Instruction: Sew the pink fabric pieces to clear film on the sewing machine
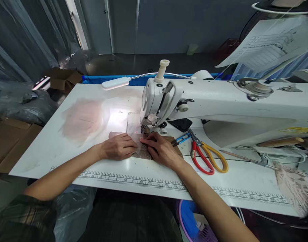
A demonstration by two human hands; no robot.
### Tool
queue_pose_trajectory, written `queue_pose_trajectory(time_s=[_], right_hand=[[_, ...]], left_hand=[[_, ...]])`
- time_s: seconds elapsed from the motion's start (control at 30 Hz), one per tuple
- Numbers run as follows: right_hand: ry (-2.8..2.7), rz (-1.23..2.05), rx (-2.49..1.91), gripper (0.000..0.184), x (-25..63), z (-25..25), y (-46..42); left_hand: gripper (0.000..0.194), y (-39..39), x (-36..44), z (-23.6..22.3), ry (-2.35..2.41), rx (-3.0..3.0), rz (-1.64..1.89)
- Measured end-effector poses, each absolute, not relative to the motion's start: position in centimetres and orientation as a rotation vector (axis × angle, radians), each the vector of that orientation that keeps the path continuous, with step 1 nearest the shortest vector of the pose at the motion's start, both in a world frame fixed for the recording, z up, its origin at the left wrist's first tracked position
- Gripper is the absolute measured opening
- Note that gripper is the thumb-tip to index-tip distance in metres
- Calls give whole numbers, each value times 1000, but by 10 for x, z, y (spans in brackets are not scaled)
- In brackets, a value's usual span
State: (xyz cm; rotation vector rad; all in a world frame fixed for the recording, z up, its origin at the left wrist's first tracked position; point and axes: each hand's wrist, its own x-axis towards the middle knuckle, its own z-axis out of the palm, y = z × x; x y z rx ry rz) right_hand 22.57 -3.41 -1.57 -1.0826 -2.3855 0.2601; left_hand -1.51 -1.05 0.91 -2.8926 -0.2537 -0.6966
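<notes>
Sheer pinkish fabric [84, 116] spreads over the left of the sewing machine table, and a thin see-through piece [138, 138] reaches in front of the needle area. My left hand [121, 147] presses on this piece from the left, its fingers curled together. From the right, my right hand [161, 148] pinches the fabric's edge, index finger close to a small pink mark. Beneath both hands lies a flat brown piece [146, 154]. Just behind my fingertips is the presser foot [144, 129] of the white sewing machine [219, 104]; the needle itself cannot be made out.
Blue thread snips [181, 138] and scissors [210, 158] with red and yellow handles lie right of my right hand. A lamp [116, 83] shines on the table. Lace [294, 186] sits at the right edge; a printed ruler [133, 181] runs along the front. Cardboard boxes [12, 141] stand left.
</notes>
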Motion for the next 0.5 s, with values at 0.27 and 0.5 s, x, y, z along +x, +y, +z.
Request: queue_pose_trajectory(time_s=[0.27, 0.5], right_hand=[[-2367, 284, -1074, 33, 226, -15, -35], [-2382, 246, -1073, 34, 225, -16, -34]], left_hand=[[20, -11, -16, 9, -208, -2926, -704], [18, -11, -17, 12, -210, -3010, -613]])
